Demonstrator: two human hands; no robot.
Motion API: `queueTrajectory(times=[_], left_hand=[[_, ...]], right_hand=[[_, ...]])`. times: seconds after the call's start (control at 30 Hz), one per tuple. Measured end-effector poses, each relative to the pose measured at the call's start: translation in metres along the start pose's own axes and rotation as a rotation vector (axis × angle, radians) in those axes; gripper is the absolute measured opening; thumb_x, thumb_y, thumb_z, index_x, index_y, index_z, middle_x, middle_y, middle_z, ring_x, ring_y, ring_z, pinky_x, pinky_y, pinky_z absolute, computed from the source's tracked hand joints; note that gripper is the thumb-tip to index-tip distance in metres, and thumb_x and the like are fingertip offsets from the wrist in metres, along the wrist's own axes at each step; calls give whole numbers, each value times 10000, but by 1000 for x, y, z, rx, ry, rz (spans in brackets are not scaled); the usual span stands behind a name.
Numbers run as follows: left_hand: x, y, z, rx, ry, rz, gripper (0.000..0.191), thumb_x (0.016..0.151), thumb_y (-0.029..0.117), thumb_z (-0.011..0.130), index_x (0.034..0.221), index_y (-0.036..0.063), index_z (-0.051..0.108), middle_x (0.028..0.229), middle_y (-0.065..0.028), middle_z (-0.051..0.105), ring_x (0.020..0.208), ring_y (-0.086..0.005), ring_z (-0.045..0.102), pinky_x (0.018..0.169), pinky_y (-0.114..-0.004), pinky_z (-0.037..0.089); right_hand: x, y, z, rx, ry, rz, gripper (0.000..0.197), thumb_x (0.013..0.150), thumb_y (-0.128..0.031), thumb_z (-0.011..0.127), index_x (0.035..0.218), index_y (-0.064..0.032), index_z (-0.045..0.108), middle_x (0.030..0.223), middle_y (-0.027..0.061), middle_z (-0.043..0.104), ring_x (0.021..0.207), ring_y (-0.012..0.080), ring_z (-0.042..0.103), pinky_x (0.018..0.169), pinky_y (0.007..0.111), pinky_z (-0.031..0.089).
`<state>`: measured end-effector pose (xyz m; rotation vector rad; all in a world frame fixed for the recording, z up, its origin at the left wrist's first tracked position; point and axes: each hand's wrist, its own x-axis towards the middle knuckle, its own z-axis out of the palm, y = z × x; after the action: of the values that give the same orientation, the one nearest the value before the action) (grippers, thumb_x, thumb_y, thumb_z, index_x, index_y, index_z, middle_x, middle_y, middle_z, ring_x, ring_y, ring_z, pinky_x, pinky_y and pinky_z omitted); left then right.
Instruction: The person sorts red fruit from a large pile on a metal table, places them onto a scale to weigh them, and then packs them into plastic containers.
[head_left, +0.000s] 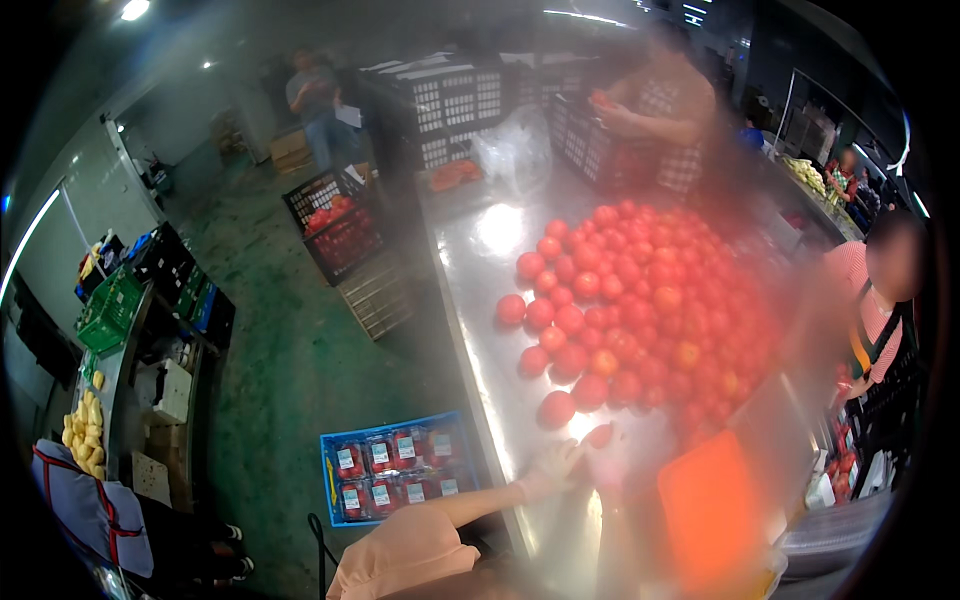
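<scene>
A large heap of red tomatoes (637, 300) covers the middle and right of the steel table (480, 247). At the near side of the heap, my gloved left hand (551, 469) reaches over the table; whether its fingers hold anything is too blurred to tell. Close beside it on the right, my gloved right hand (611, 461) has a tomato (599, 436) at its fingertips, in a hazy part of the view. To the right of my hands stands a blurred orange tray or board (712, 510). A single tomato (557, 409) lies just beyond my left hand.
Left of the table, a blue crate (325, 480) holds labelled clear packs of tomatoes. Farther off stands a black crate (300, 206) with tomatoes. Black crates (457, 97) and a plastic bag (517, 150) are at the far end. People work across the table and at the right.
</scene>
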<state>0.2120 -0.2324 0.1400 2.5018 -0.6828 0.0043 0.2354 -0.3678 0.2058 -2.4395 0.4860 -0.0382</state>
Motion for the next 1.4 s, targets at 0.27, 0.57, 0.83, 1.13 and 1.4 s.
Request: queueTrajectory(times=[0.27,0.57,0.83,1.13,1.4], left_hand=[[23,12,8,93,-32,100,664,709,451,720,1253,125,522,1281,-143,478,1201,-338,445,942,-468,410],[11,2,-8,-70,29,102,620,673,297,771,1230,163,534,1307,-166,454,1184,-365,452,987,-467,398],[1,-15,-17,-163,31,37,634,711,203,746,1289,126,495,1283,-144,469,1173,-345,469,987,-436,423],[12,-19,-12,-171,77,94,568,710,183,745,1232,116,530,1235,-121,507,1128,-335,484,958,-421,444],[24,-11,-43,-209,-15,90,491,775,173,708,1236,140,543,1299,-124,491,1185,-351,476,967,-421,445]], right_hand=[[-10,38,-52,518,419,-136,676,678,-143,743,1295,-54,479,1204,204,503,1140,375,517,971,425,437],[-44,120,-179,-287,605,214,689,717,-277,724,1340,-169,451,1263,173,504,1092,373,560,885,461,494],[-44,141,-169,-268,562,273,736,730,-271,729,1387,-163,414,1331,171,478,1154,372,522,928,477,466],[-78,14,-45,-184,120,-238,596,757,-277,705,1308,-175,503,1364,182,450,1113,370,535,879,456,490],[-40,27,15,-164,-9,-80,574,745,-238,682,1280,-162,488,1186,155,522,1049,368,535,864,464,481]])
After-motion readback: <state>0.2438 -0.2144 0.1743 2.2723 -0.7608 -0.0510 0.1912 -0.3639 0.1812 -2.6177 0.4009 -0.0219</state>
